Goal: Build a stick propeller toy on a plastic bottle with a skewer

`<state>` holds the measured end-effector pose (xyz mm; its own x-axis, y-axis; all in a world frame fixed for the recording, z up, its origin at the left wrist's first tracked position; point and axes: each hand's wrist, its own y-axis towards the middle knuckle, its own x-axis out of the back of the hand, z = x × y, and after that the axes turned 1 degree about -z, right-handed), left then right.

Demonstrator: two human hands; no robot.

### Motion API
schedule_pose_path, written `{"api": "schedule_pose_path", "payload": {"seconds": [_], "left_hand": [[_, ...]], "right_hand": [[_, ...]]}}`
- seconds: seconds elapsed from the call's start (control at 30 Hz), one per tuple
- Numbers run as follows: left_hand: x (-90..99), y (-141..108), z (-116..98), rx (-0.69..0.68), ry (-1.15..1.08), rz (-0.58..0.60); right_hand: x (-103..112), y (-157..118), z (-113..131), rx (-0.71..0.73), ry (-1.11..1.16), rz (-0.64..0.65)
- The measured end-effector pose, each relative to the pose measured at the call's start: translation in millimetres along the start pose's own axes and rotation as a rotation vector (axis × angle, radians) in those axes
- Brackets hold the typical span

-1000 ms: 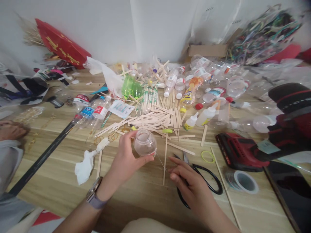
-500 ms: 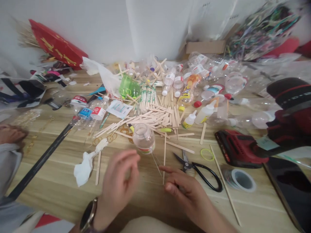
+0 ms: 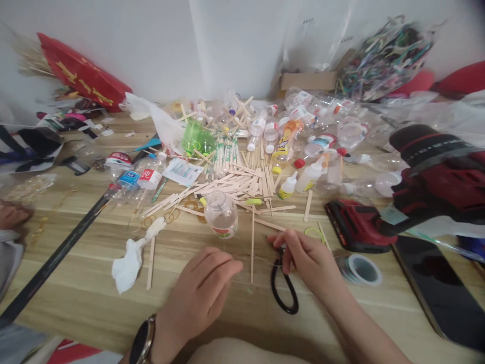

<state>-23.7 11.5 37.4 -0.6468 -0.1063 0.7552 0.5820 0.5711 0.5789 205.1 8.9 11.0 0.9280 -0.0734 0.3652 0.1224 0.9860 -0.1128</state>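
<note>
My left hand (image 3: pixel 202 285), wearing a watch, is closed with its fingertips pinched on a thin clear thread (image 3: pixel 260 260). The thread stretches rightward toward my other hand. My right hand (image 3: pixel 312 258) is closed on the black-handled scissors (image 3: pixel 291 298); its fingers hide much of them, and one handle loop hangs toward me. Just beyond my left hand stands a small clear plastic bottle (image 3: pixel 221 215) without a cap, a label low on its side. A thin wooden stick (image 3: pixel 252 247) lies between the bottle and the scissors.
Loose wooden craft sticks (image 3: pixel 238 184) and several plastic bottles (image 3: pixel 318 144) cover the back. At right are a red power drill (image 3: pixel 359 225), a spool (image 3: pixel 361 270) and a phone (image 3: pixel 435 288). Leftward lie a crumpled tissue (image 3: pixel 127 265), a long black strip (image 3: pixel 60 258) and another person's hand (image 3: pixel 13 215).
My right hand has moved right and taken hold of the scissors, whose handle has swung toward me and left. My left hand has shifted slightly right, its fingertips now together. The view has shifted a little.
</note>
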Motion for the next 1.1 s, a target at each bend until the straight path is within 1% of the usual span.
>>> {"api": "schedule_pose_path", "payload": {"seconds": [0.07, 0.1, 0.2, 0.27, 0.37, 0.47, 0.57, 0.63, 0.67, 0.7, 0.73, 0.77, 0.83, 1.0, 1.1], "left_hand": [[3.4, -1, -1, 0.019, -0.048, -0.022], [4.8, -2, -1, 0.026, -0.068, -0.035], [8.4, -3, -5, 0.047, -0.127, -0.067], [10.5, -4, -8, 0.059, -0.165, -0.075], [12.2, -5, -12, 0.074, -0.214, -0.093], [12.1, -5, -13, 0.097, -0.268, -0.118], [10.8, -5, -14, 0.127, -0.307, -0.131], [9.3, -5, -15, 0.148, -0.327, -0.132], [8.4, -4, -16, 0.159, -0.335, -0.129], [7.2, -4, -16, 0.171, -0.34, -0.128], [5.8, -3, -17, 0.187, -0.345, -0.128], [4.3, -2, -17, 0.204, -0.348, -0.129], [0.7, 0, -19, 0.233, -0.354, -0.134], [-8.1, 4, -24, 0.258, -0.413, -0.102], [-11.6, 3, -26, 0.266, -0.449, -0.07]], "right_hand": [[2, 18, 5, 0.069, -0.308, -0.004], [0, 26, 7, 0.076, -0.352, 0.003], [-13, 47, 9, 0.068, -0.384, 0.075], [-23, 56, 7, 0.063, -0.381, 0.123], [-29, 62, 5, 0.058, -0.361, 0.128], [-16, 64, 12, 0.075, -0.334, 0.053], [8, 63, 28, 0.132, -0.315, -0.084], [25, 59, 39, 0.205, -0.294, -0.2], [32, 55, 44, 0.267, -0.262, -0.27], [38, 51, 48, 0.312, -0.221, -0.314], [43, 46, 50, 0.33, -0.175, -0.324], [45, 41, 51, 0.33, -0.132, -0.299], [45, 29, 50, 0.296, -0.048, -0.199], [25, 5, 38, 0.176, 0.056, 0.017], [16, 0, 35, 0.144, 0.091, 0.08]]}}
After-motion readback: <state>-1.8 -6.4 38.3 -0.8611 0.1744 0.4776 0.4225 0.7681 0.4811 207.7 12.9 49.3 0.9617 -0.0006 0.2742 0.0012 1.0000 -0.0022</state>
